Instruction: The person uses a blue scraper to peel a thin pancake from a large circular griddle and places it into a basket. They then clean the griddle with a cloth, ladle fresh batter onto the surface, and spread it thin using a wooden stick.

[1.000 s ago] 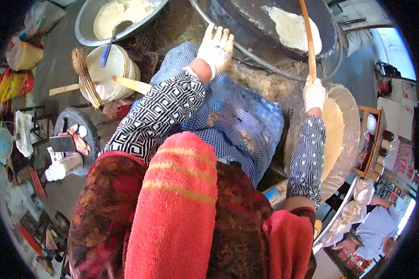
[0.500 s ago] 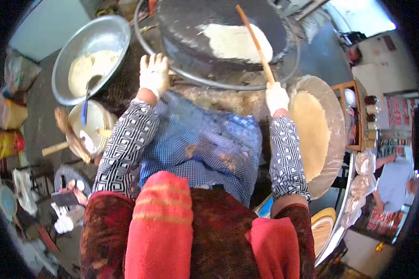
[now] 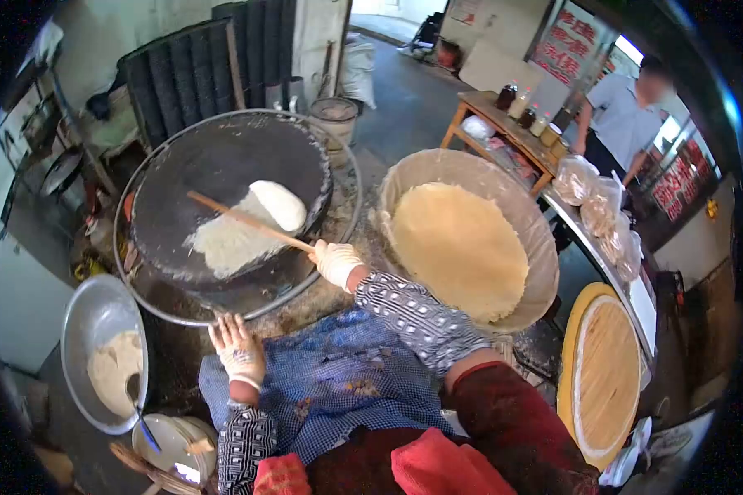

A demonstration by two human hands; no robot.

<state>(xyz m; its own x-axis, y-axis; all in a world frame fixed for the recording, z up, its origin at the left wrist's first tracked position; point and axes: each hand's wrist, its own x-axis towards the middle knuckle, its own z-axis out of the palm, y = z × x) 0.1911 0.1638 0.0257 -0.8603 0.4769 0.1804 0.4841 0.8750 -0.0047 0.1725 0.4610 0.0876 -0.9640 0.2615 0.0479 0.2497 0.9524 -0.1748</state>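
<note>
My right hand (image 3: 336, 263), in a whitish glove, grips the end of a long wooden stick (image 3: 252, 221). The stick lies across a pale patch of batter (image 3: 235, 246) on the round black griddle (image 3: 223, 153). A thicker white mound of batter (image 3: 279, 205) sits beyond the stick, near the griddle's right side. My left hand (image 3: 238, 350), also gloved, holds nothing; its fingers are stretched out at the metal ring (image 3: 171, 317) around the griddle. Thin round flatbreads (image 3: 461, 247) lie in a lined basket (image 3: 545, 266) to the right of my right hand.
At the left stands a metal bowl (image 3: 72, 330) of batter with a ladle (image 3: 147, 431), above a white bucket (image 3: 173, 445). A wooden board (image 3: 607, 375) and bagged food (image 3: 601, 205) are at the right. Another person (image 3: 624, 115) stands behind the counter, beyond a wooden shelf (image 3: 504, 124).
The head view has swung to the right and up. A thick white mound of batter now shows beside the spread patch, and the stick lies lower across the batter. Both hands keep their poses.
</note>
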